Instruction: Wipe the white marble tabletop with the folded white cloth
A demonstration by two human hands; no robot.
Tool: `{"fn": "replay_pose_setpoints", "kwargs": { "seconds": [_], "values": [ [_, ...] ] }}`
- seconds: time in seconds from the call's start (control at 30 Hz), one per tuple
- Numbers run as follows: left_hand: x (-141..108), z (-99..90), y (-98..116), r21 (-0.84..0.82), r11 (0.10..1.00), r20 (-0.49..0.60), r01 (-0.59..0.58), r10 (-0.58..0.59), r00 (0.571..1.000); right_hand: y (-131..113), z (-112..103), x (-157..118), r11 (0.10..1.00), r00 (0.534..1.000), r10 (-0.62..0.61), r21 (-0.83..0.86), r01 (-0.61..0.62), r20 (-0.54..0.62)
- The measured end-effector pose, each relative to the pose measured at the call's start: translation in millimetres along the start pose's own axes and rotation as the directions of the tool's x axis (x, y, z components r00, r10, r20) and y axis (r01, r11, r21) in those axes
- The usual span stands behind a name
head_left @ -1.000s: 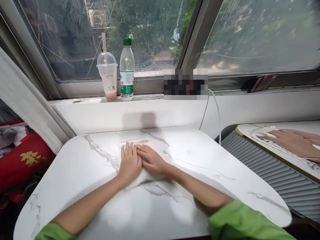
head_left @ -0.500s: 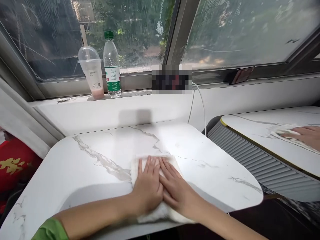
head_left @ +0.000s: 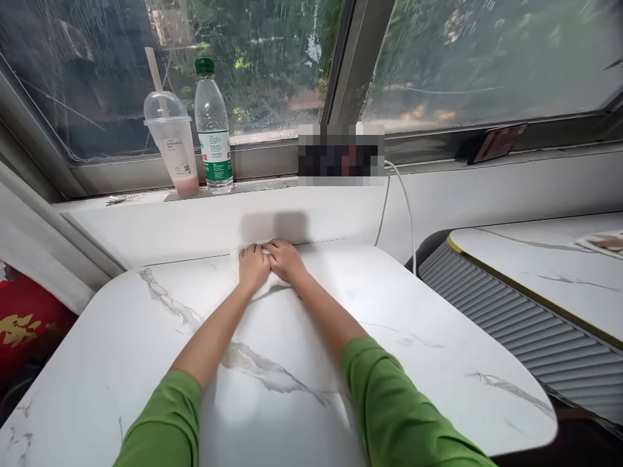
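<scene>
A white cloth [head_left: 273, 281] lies bunched on the white marbled tabletop [head_left: 160, 344], at its far edge by the wall. My left hand [head_left: 254, 267] presses on the cloth's left part, fingers bent over it and pointing away from me. Right beside it, my right hand [head_left: 287, 261] is closed over the other part, its fingers touching the left hand. Both arms are stretched forward across the table. Much of the cloth is hidden under the hands.
On the windowsill stand a plastic cup with a straw [head_left: 175, 149] and a green-capped water bottle [head_left: 214, 130]. A blurred-out object [head_left: 341, 155] sits farther right, with a white cable [head_left: 406, 201] hanging nearby. Another person's hand [head_left: 612, 243] rests with a cloth on the right-hand table [head_left: 525, 253].
Both my hands have pushed the cloth forward and slightly left, from the near part of the table to its far edge. The other person's hand has moved mostly out of view.
</scene>
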State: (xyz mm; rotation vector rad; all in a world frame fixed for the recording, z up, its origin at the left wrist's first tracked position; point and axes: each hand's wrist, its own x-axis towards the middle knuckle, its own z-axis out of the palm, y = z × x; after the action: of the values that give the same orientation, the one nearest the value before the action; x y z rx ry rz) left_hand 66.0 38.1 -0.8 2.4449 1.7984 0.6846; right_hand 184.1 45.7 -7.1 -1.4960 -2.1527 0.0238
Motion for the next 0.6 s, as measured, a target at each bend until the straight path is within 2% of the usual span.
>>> {"fn": "replay_pose_setpoints", "kwargs": {
  "seconds": [0.13,0.27,0.33,0.4,0.5,0.6],
  "values": [
    [-7.6,1.8,3.2,0.036,0.999,0.017,-0.017,0.017,1.000,3.0,0.9,-10.0,0.999,0.999,-0.052,0.016,0.052,0.009],
    [-37.0,-1.2,24.0,0.066,0.996,0.070,-0.060,0.056,0.996,3.7,-9.3,-50.4,0.995,0.996,-0.083,-0.052,0.085,0.041],
    [-60.6,-3.4,45.1,0.061,0.992,0.122,-0.109,0.101,0.987,7.4,-21.2,-85.3,0.992,0.995,-0.088,-0.087,0.093,0.053],
    [-89.5,-6.6,73.3,0.042,0.985,0.218,-0.165,0.152,0.964,14.9,-39.3,-129.7,0.989,0.993,-0.108,-0.100,0.113,0.050],
    [-137.5,-14.6,121.8,-0.060,0.958,0.379,-0.282,0.283,0.881,29.1,-74.6,-206.3,0.981,0.987,-0.156,-0.112,0.159,0.033],
    [-178.6,-23.6,164.0,-0.200,0.898,0.402,-0.392,0.440,0.803,41.7,-105.9,-276.9,0.979,0.992,-0.128,-0.161,0.127,-0.001]
  ]
}}
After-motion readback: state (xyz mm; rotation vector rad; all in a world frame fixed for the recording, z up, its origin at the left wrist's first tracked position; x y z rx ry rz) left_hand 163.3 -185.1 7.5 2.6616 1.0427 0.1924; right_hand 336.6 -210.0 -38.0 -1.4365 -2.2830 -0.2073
